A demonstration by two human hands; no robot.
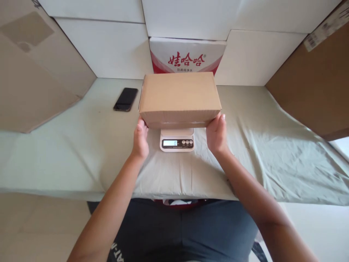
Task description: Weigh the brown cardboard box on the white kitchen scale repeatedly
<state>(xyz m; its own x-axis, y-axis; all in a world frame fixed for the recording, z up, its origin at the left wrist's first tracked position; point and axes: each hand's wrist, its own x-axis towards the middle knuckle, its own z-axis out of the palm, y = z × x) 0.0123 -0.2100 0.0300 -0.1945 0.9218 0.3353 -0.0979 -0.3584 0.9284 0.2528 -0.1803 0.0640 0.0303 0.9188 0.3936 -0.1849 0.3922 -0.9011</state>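
A closed brown cardboard box (180, 92) is held between my two hands, above a white digital scale (177, 143). My left hand (141, 138) grips its lower left corner, with the fingers partly hidden beneath. At the lower right corner my right hand (217, 133) holds it, thumb along the side and fingertips tucked under. The box covers most of the scale's platform. The scale's lit display reads 0, with several round buttons beside it. Whether the box touches the platform I cannot tell.
A black smartphone (125, 99) lies left of the box on the pale green cloth (81, 153). White panels and a red-and-white carton (188, 54) stand behind. Large brown cartons flank the surface at left (38, 69) and right (313, 76).
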